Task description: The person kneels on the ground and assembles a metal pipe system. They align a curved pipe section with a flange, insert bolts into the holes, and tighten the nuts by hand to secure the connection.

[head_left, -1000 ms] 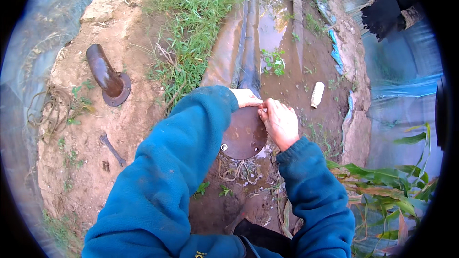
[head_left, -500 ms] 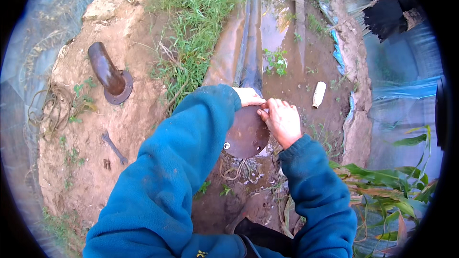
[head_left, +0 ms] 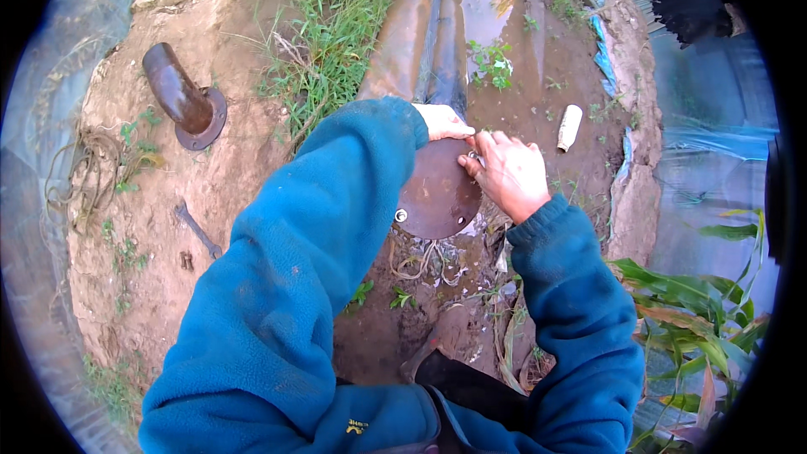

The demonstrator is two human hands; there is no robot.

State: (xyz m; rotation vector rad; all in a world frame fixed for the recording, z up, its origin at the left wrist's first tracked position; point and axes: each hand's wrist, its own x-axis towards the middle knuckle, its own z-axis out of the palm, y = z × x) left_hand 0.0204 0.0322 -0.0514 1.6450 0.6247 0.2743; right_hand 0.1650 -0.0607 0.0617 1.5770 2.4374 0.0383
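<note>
Rust-brown, flat round metal disc (head_left: 439,189) is sitting at centre, wet mud showing around its near side; shiny bolt (head_left: 401,215) sitting at its near-left rim. Rusty flanged elbow pipe (head_left: 179,94) and wrench (head_left: 198,231) are lying left on dry soil; pale bottle (head_left: 569,128) lying right. Fleece left sleeve (head_left: 311,235) is overlapping disc's left edge. Left hand (head_left: 444,121) and right hand (head_left: 513,171) are converging, fingers curling, at far-right rim; cannot tell what they are pinching.
</note>
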